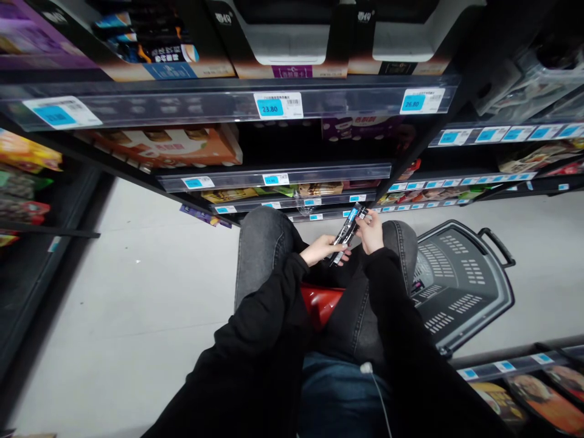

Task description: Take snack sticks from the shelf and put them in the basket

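Note:
Several slim black stick sachets with blue and white print are held in a bundle between my hands, above my bent knees. Around the lower end of the bundle, my left hand is closed, its thumb lying across the sachets. My right hand grips the upper end with its fingers and thumb. The print is too small to read. Similar black and blue sachets lie in an open display box at the upper left.
Shelves with price tags rise in front of me. A grey shopping basket stands on the floor at my right. Something red and shiny shows between my legs. Packaged goods line a shelf at the lower right.

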The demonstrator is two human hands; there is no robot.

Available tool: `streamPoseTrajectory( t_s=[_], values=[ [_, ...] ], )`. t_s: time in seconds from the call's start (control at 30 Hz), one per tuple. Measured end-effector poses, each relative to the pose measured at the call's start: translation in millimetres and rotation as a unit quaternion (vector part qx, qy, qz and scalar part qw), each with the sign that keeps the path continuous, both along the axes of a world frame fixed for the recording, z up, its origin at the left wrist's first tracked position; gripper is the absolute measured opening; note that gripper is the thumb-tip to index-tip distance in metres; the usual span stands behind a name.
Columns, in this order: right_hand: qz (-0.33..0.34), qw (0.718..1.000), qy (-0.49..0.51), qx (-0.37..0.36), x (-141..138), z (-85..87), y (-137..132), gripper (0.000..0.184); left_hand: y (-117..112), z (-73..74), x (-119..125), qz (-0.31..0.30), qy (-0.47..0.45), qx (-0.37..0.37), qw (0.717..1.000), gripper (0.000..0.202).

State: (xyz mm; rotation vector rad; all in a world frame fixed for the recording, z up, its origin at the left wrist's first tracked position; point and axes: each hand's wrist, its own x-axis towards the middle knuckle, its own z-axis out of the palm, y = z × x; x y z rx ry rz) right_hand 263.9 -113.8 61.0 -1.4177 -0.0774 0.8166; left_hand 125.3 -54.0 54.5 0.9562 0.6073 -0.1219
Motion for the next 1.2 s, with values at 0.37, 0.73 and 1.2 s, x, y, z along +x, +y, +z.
streamPoseTrajectory(
  t_s=[0.37, 0.73, 1.2],
  values=[
    [0.024, 1.0, 0.015, 0.002, -2, 8.3, -1, 0.047, 5, 0.1, -2, 0.025, 0.004, -0.037, 0.999, 0.038],
    [0.09, 0.994, -0.024, 0.062, -3, 0.9, -1, 0.062, 7, 5.0, -3, 0.054, -0.002, -0.027, 0.998, 0.028],
    [-0.009, 0.998, -0.024, 0.056, -2, 4.5, 0, 0.033, 2, -1.2, 3, 0.02, -0.027, 0.006, 0.999, 0.038]
  ],
)
